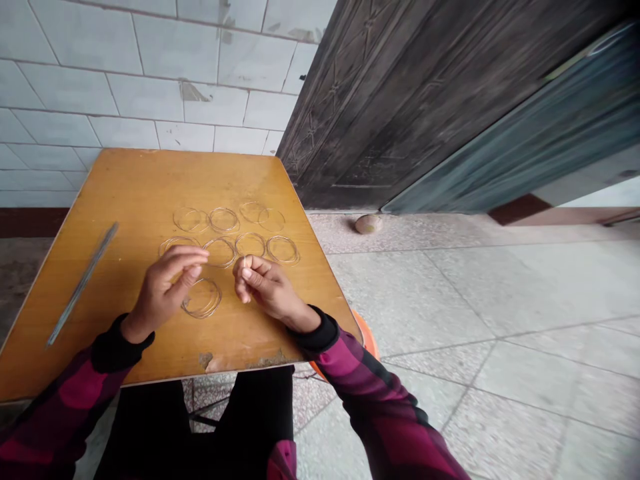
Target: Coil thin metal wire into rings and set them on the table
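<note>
Over the middle of the wooden table, my left hand point(167, 288) hovers open, thumb and fingers apart with nothing visible between them. My right hand point(267, 287) is closed in a pinch; a short, pale, thin strand that looks like wire point(245, 262) shows at the thumb tip, the rest hidden by the fingers. Just below and between the hands lies a coil of thin wire point(219, 303). Beyond them several more wire coils point(283, 249) lie in two rough rows, some overlapping. The fingers of my left hand partly cover one coil.
On the left of the table point(150, 175) lies a bundle of thin, straight grey rods point(83, 283). A tiled wall point(175, 67) stands behind it. A dark carved door point(360, 133) rises to the right, with a round stone point(369, 224) on the floor. An orange stool point(369, 337) shows beneath the table edge.
</note>
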